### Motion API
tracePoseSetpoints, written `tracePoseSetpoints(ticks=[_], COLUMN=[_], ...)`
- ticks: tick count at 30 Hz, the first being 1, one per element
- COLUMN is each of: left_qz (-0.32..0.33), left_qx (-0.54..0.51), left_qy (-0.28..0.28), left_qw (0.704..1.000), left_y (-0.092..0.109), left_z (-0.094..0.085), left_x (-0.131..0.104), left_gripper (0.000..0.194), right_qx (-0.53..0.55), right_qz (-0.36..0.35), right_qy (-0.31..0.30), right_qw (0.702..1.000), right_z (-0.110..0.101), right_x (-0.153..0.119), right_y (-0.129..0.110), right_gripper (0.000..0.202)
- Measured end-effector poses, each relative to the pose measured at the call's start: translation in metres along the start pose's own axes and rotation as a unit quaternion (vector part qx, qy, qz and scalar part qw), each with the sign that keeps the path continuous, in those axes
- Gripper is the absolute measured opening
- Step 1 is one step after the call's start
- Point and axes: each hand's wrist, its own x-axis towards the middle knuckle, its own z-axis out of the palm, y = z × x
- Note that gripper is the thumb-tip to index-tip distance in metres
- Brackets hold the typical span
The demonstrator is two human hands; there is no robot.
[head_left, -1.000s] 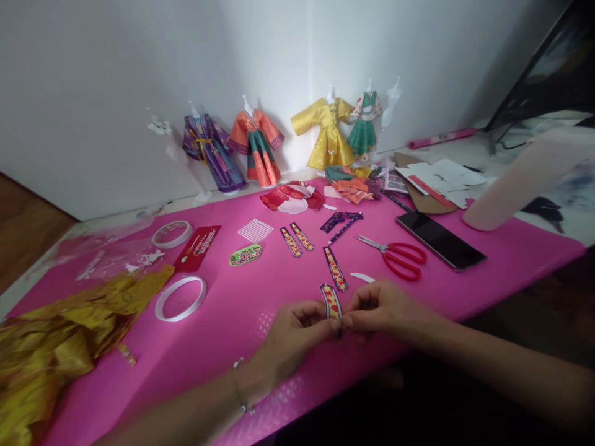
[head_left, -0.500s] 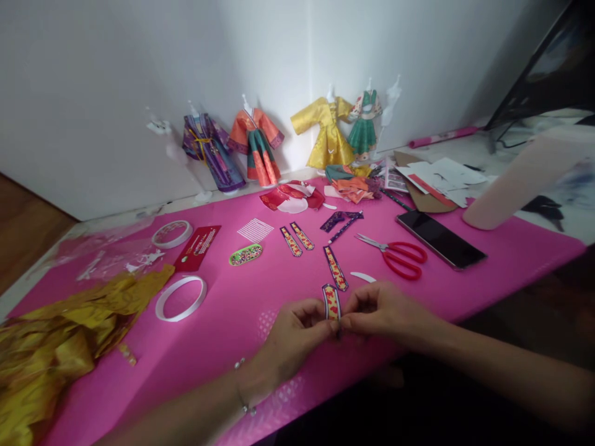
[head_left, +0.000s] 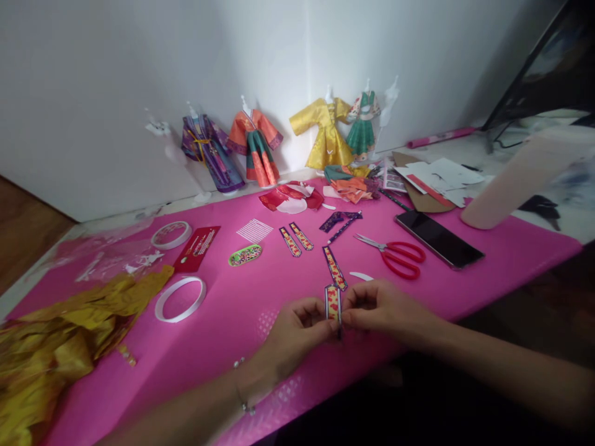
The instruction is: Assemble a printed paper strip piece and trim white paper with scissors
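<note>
Strip (head_left: 333, 303), patterned paper: light, thin, creases easily. Left hand (head_left: 297, 331) & right hand (head_left: 379, 308) fingers pinched shut on its lower end, near scissors (head_left: 395, 254); grip edges only.

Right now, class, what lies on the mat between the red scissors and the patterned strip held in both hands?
In the head view, a small white curved scrap lies between the red scissors and the held strip.

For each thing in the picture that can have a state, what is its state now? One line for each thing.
Left hand: pinching the patterned strip.
Right hand: pinching the same strip.
Patterned strip: held upright between both hands.
Red scissors: lying flat, blades closed.
Phone: lying flat, screen dark.
Tape ring: lying flat on the pink mat.
Yellow paper dress: standing against the wall.
Gold foil paper: crumpled.
</note>
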Motion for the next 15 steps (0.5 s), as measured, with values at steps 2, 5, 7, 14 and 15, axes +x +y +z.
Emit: tracePoseSetpoints(ticks=[2,5,7,14,15], left_qz=[-0.001,-0.001,-0.002,-0.001,-0.001], left_qx=[-0.009,-0.025,-0.024,0.006,0.005], left_qy=[-0.001,-0.003,-0.002,0.008,0.005], left_qw=[1.000,1.000,1.000,1.000,1.000], left_y=[0.0000,0.0007,0.0008,0.0010,0.0015], left_z=[0.0005,0.0016,0.0016,0.0004,0.0009], left_x=[0.0001,-0.0001,-0.0002,-0.0003,-0.0004], left_gripper=[0.035,0.036,0.035,0.037,0.036], right_qx=[0.006,0.002,0.004,0.006,0.005], right_qz=[0.002,0.004,0.003,0.005,0.005], right_qy=[0.000,0.001,-0.005,-0.031,-0.035], right_qw=[1.000,1.000,1.000,0.999,0.999], right_z=[-0.0001,-0.0008,-0.0015,-0.0036,-0.0036], right_x=[0.0004,0.0012,0.0016,0.0021,0.0022], right_y=[0.0008,0.0020,0.0027,0.0037,0.0038], right_gripper=[0.016,0.015,0.015,0.017,0.018])
